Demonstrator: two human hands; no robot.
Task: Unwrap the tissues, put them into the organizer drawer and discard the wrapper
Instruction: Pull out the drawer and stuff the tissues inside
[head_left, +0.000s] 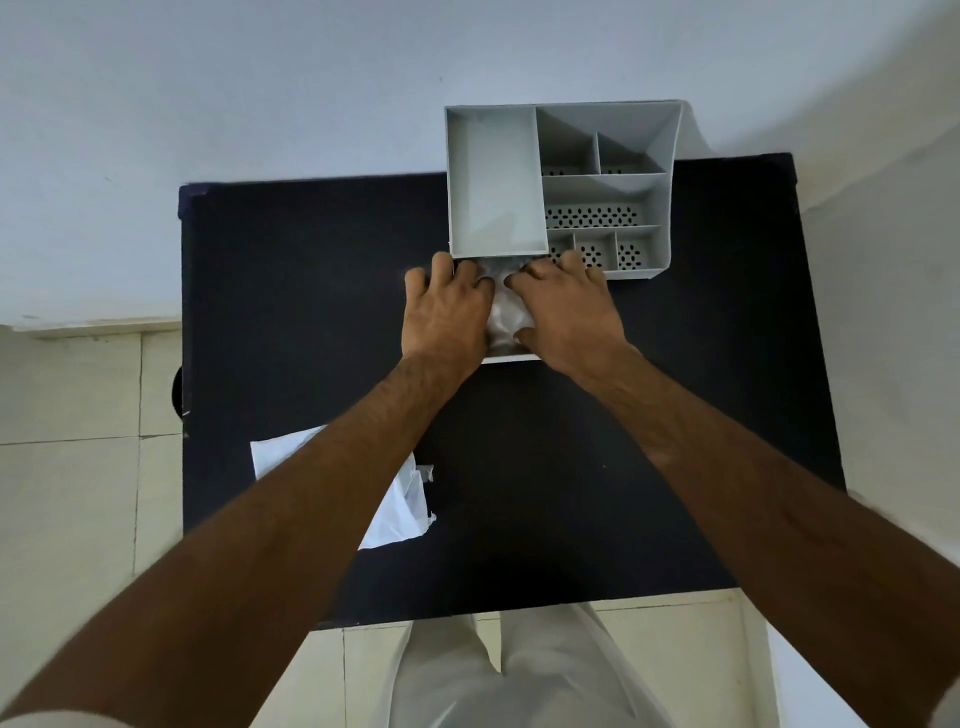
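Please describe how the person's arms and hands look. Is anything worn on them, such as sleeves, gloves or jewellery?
Both forearms are bare up to near the elbows. The left hand and right hand wear no gloves, and no rings, watch or bracelets are visible. A light, whitish sleeve edge shows at the bottom left corner, on the left arm.

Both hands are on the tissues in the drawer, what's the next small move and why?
Probably lift both hands away: the left hand and right hand press the tissues into the open drawer, while the wrapper lies on the table, undiscarded.
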